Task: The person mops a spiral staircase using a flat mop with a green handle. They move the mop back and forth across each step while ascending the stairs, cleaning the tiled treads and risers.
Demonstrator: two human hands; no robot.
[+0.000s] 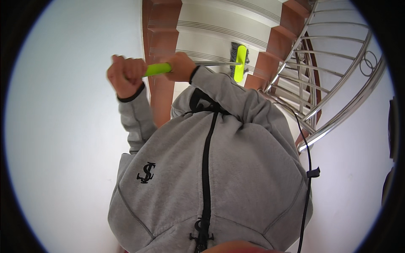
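My left hand (126, 76) is closed around the upper end of the lime-green handle grip (156, 69) of a mop, in front of my left side. Just right of it, my right hand (182, 67) also grips the handle, with my right arm bent across my body. From there a thin grey pole (215, 63) runs right to the mop's lime-green head (240, 63). Dark grey mop fabric (234, 52) shows around the head and lies on a pale stair step (205, 41). The fingers of my right hand are partly hidden from view.
Pale stairs with grooved edges and red-brown side borders (163, 41) lie ahead. A white wall (69, 110) rises on the left. On the right stands a curved stainless-steel railing (345, 110), and a black cable (307, 196) hangs along my right side.
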